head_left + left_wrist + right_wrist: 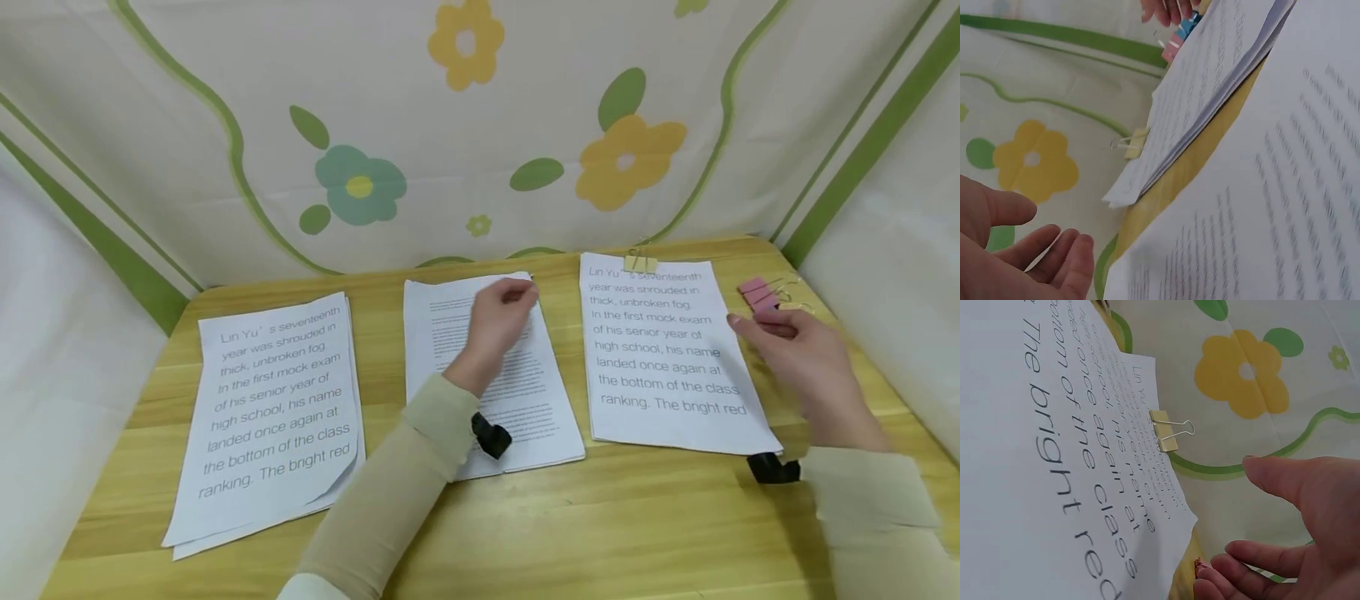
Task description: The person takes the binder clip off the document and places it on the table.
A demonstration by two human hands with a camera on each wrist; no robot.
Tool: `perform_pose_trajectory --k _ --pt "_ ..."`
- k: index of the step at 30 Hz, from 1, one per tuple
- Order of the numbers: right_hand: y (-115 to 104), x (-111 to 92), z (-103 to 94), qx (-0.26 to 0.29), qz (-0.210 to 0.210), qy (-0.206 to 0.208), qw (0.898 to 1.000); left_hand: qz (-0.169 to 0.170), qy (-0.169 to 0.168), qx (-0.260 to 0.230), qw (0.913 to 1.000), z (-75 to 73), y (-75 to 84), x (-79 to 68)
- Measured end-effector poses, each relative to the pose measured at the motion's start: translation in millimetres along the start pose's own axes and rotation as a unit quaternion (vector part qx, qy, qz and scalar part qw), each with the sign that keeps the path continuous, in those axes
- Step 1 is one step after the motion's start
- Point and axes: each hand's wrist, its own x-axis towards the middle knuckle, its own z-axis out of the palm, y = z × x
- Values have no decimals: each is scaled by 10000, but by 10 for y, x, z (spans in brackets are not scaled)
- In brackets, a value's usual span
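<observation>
My left hand (498,321) hovers over the upper part of the middle stack of printed sheets (525,408). In the left wrist view its thumb and loosely bent fingers are apart, with nothing between them. Just right of the right-hand stack (660,392), my right hand (813,362) hangs near a pink binder clip (756,293), partly overlapping the clips there. The right wrist view shows its thumb and fingers parted and holding nothing. A yellow binder clip (641,264) grips the top edge of the right-hand stack. Beside the pink clip, a blue binder clip (1192,24) shows in the left wrist view.
A third stack of large-print sheets (270,417) lies at the left, its lower corner curling up. All of it rests on a wood-grain table (570,533). A flower-patterned cloth (465,142) stands behind the back edge, with white cloth at both sides.
</observation>
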Motion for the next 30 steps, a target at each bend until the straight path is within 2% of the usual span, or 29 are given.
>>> perform_pose_trajectory --k 5,8,14,20,26,30 --pt "0 44 85 -291 238 -332 9987 -386 -1043 233 9935 357 37 -174" --pt "-5 82 109 -466 240 -360 9980 -778 -1377 197 9872 500 63 -233" --pt "9 120 151 -540 222 -335 9977 -1243 -1400 22 9823 638 73 -231" --pt "4 138 159 -466 323 -406 9976 -1536 -1438 -455 9765 597 24 -171" --pt "8 131 171 -349 370 -403 9979 -1419 -1936 -514 9694 587 -26 -145" --pt "24 117 179 -212 414 -451 9979 -1274 -2027 -690 9685 630 -47 -148"
